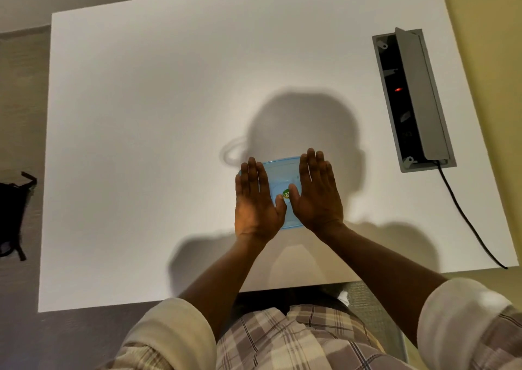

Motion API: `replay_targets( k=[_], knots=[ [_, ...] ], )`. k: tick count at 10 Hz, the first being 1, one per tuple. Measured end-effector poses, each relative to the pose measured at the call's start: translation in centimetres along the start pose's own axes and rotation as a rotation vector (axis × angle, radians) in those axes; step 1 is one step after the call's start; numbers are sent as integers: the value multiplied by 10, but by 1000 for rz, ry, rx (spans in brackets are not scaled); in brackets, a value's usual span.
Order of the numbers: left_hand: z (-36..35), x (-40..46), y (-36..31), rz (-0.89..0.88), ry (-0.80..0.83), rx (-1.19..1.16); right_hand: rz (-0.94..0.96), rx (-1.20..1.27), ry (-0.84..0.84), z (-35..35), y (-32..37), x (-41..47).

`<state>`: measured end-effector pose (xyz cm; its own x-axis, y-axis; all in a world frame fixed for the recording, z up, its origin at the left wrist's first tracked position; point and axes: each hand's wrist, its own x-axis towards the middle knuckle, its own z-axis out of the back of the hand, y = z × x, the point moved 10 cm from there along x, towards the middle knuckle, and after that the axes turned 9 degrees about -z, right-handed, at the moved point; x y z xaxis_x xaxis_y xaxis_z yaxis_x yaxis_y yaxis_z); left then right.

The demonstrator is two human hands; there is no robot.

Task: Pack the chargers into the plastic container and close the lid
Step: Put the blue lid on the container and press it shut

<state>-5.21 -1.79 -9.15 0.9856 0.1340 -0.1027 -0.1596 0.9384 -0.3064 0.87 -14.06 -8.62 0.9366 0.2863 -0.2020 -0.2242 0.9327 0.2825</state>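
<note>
Your fingers lie flat and close together, both palms pressed down on the translucent blue lid of the plastic container, low in the frame's centre. Your left hand covers its left side, your right hand its right; a round green sticker shows between your thumbs. The container sits on a smooth white table. A grey metal socket box with a black cable lies at the right.

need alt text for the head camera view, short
Seen from above, the left hand and right hand lie flat, palms down, on the blue lid of a plastic container on a white table. An open grey cable box sits at the table's right.
</note>
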Motion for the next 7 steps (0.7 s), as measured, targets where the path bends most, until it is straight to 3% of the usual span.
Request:
replay_targets(
  k=[5,7],
  knots=[
    [9,-2,-2,7,-3,46,-16,2,-12,3,-1,-1],
    [43,0,-2,-4,3,-52,14,71,-27,33,5,-3]
  ],
)
